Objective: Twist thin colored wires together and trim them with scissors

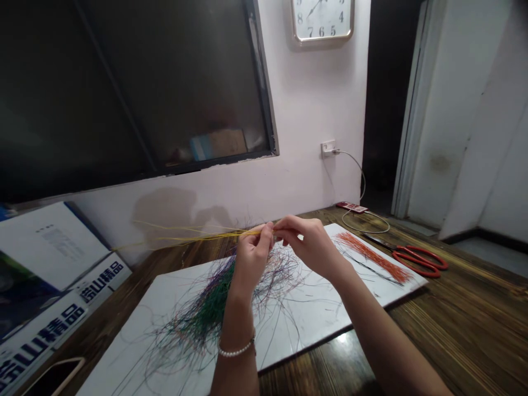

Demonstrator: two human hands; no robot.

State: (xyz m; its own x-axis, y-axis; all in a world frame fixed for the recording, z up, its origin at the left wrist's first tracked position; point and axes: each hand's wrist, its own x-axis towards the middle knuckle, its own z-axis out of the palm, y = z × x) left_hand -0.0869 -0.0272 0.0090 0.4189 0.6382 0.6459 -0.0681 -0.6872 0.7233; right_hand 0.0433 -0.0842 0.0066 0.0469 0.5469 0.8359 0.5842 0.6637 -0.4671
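Left hand [250,254] pinches yellow strands [210,237] above a white board [322,313] bearing a green tangle [214,300]; right hand [314,243] meets it, its grip unclear to me.

Long, thin yellow strands [225,235] stretch roughly level in a loose bundle, raised in the air. Gathered tightly toward the right, where their end is partly hidden, they spread leftward into separate, slightly curving lines whose left tips look faint.
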